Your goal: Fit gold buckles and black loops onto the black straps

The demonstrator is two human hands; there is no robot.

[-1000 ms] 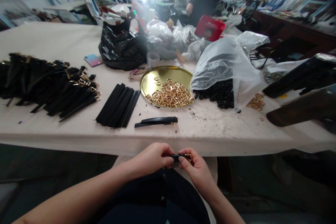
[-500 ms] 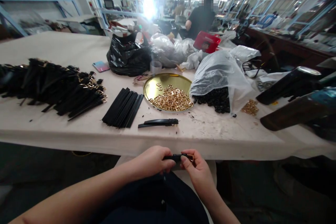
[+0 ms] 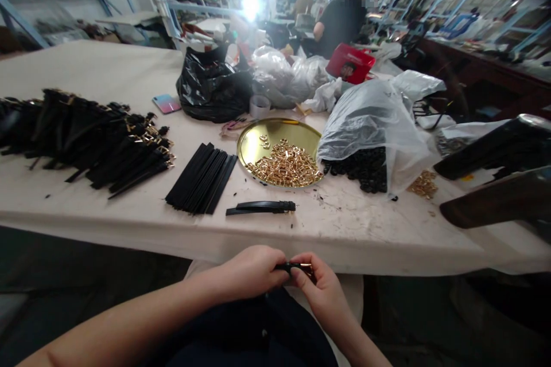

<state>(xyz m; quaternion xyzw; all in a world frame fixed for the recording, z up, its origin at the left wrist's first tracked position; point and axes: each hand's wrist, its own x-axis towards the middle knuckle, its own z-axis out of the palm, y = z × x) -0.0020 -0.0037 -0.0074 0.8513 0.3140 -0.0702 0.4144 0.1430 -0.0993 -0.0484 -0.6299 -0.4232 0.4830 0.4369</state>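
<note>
Just off the table's front edge, a black strap (image 3: pixel 284 267) with a gold buckle is held between both hands. My left hand (image 3: pixel 258 268) is closed on the strap's left part. My right hand (image 3: pixel 317 282) pinches the buckle end, its fingers partly covering the gold metal. On the table, a finished-looking black strap piece (image 3: pixel 260 207) lies in front of a round golden tray (image 3: pixel 252 140) that bears many gold buckles (image 3: pixel 286 165). A stack of flat black strips (image 3: pixel 201 179) sits to the tray's left.
Buckled black straps (image 3: pixel 99 137) are piled at the left of the table (image 3: pixel 103 218). Black loops (image 3: pixel 361 169) spill from a clear bag (image 3: pixel 370 114). Behind are a black bag (image 3: pixel 210 86) and a phone (image 3: pixel 166 104). Dark rolls (image 3: pixel 486 146) lie right; a person (image 3: pixel 342 20) is farther back.
The view has shifted slightly. My hands have drawn closer together on the strap, and less of it shows between them.
</note>
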